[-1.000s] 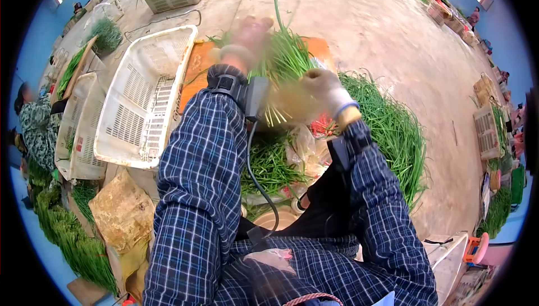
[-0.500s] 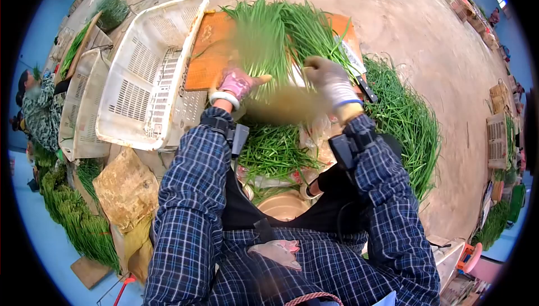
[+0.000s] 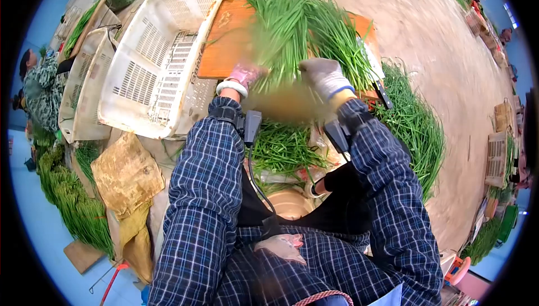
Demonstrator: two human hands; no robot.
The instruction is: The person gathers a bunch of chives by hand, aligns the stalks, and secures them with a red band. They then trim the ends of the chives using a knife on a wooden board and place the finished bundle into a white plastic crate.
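A pile of green chives (image 3: 297,25) lies across an orange board (image 3: 222,45), with the pale stem ends toward me. My left hand (image 3: 246,74), in a pink glove, is closed at the left side of those stem ends; a blurry smear partly covers its fingertips. At the right side of the stems, my right hand (image 3: 324,74) wears a pale glove and has its fingers curled in. Whatever may be inside that fist is hidden. A knife (image 3: 383,92) with a black handle lies on the board's right end, its blade partly under the leaves.
Left of the board stands a white plastic crate (image 3: 137,76). Loose chives (image 3: 418,132) are heaped on the floor at right, and cut greens (image 3: 283,149) lie between my legs above a tan basin (image 3: 289,204). A person (image 3: 40,95) sits at far left.
The view has shifted, so the board and crate sit slightly higher and farther right. My left thumb, stretched out earlier, is now drawn in against the stems. The right hand stays curled.
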